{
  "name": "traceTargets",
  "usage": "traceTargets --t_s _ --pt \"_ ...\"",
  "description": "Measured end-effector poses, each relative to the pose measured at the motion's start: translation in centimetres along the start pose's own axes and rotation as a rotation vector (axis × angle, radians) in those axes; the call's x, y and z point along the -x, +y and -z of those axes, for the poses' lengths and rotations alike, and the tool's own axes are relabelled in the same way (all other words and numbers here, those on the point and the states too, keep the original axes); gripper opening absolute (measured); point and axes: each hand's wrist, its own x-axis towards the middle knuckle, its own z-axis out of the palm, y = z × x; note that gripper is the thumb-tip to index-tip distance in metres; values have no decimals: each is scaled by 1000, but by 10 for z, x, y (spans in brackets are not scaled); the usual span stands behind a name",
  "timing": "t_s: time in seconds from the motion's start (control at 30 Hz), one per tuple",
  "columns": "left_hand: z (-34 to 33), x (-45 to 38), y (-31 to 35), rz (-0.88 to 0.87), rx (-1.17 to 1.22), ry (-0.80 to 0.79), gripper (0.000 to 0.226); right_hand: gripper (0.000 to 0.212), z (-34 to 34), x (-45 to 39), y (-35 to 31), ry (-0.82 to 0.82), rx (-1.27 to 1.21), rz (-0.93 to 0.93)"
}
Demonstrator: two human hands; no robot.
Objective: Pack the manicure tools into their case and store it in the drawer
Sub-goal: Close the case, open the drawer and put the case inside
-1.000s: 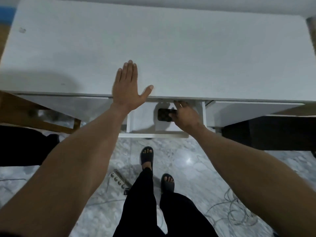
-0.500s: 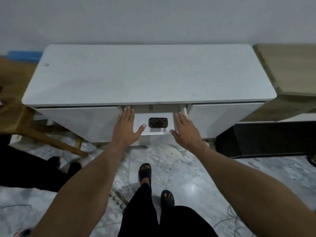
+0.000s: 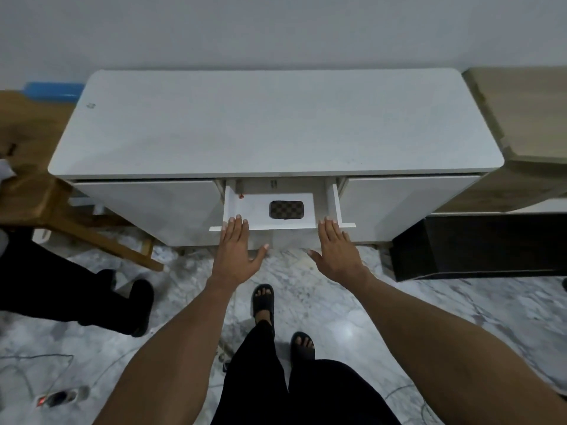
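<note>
A small checkered brown case [image 3: 286, 210], closed, lies flat near the middle of the open white drawer [image 3: 333, 201] in the centre of the white cabinet [image 3: 276, 124]. My left hand [image 3: 237, 251] is open and flat, its fingertips at the left part of the drawer's front panel. My right hand [image 3: 336, 248] is open too, fingertips at the right part of that front panel. Neither hand holds anything. No loose manicure tools are in sight.
A wooden chair [image 3: 46, 207] stands at the left, with another person's dark-clad leg [image 3: 70, 289] below it. A black box [image 3: 478, 246] and a wooden counter [image 3: 527, 118] are at the right. Cables and a power strip [image 3: 58, 398] lie on the marble floor.
A second ago my right hand was in the drawer at the case and my left lay on the cabinet top. Both hands now rest at the drawer's front; my view has pulled back.
</note>
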Motion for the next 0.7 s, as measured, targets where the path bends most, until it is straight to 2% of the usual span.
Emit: traceTargets --t_s 0.7 --pt "4 -111 -24 -75 7 48 97 88 34 -114 -2 20 -46 -122"
